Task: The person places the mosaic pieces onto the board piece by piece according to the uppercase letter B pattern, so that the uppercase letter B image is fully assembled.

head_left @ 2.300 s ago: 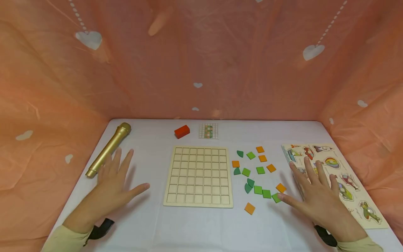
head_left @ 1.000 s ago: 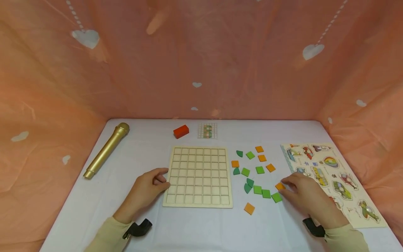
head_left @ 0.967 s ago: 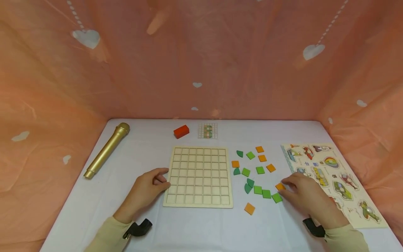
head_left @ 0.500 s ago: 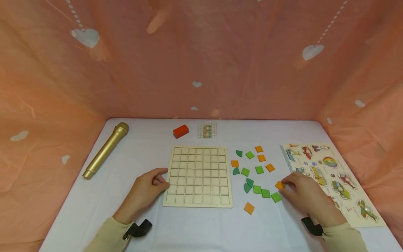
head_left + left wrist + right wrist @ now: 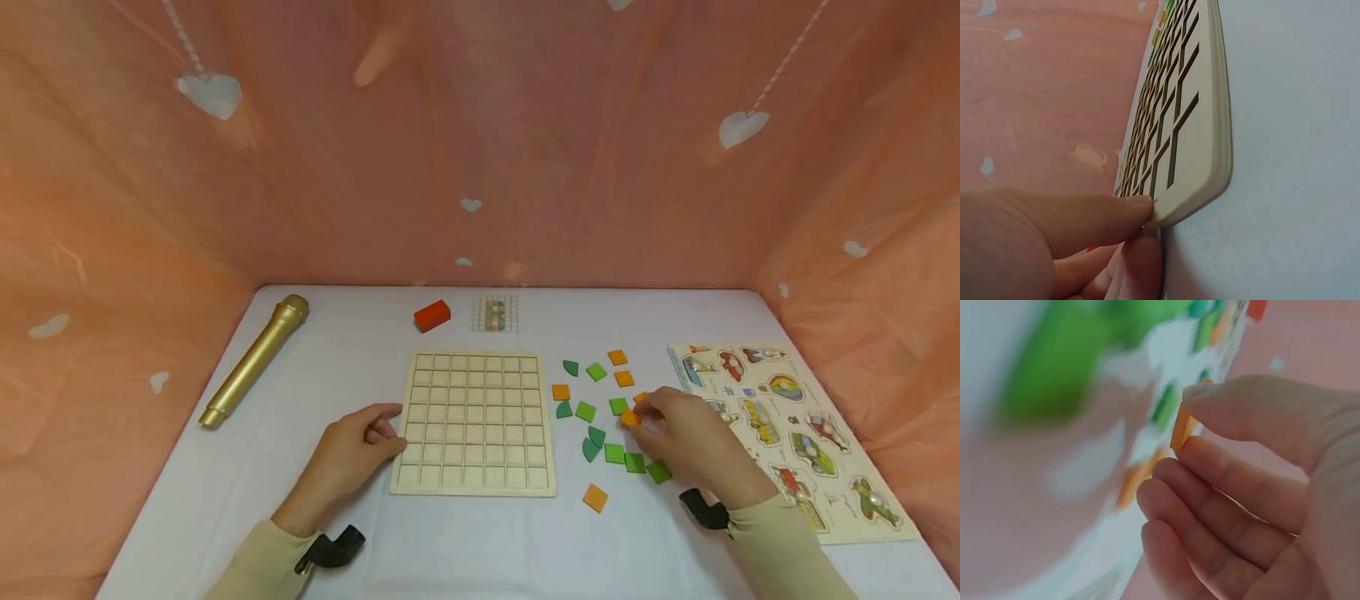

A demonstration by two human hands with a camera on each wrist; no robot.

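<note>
A pale wooden grid board [image 5: 474, 413] lies mid-table, its square cells bare. My left hand [image 5: 343, 458] holds the board's left edge; the left wrist view shows the thumb [image 5: 1104, 215] on the rim and the fingers curled against the side. Between thumb and index finger, my right hand [image 5: 693, 442] pinches an orange square tile [image 5: 1183, 428], raised over the loose pieces right of the board. Around that hand lie green square tiles [image 5: 614, 453], dark green quarter-round pieces [image 5: 591, 450] and more orange square tiles [image 5: 596, 498]. One orange tile is partly hidden behind the right fingers.
Behind the board are a red block [image 5: 432, 316] and a small card with a coloured grid pattern [image 5: 495, 314]. A gold microphone [image 5: 255, 362] lies at left. At right, under the right forearm's reach, lies a picture puzzle board [image 5: 840, 492]. Pink curtains [image 5: 480, 150] enclose the table.
Both hands came down from hovering spread; the left took the board's edge. My right hand picked up the orange tile near the puzzle board and carried it left and away from me.
</note>
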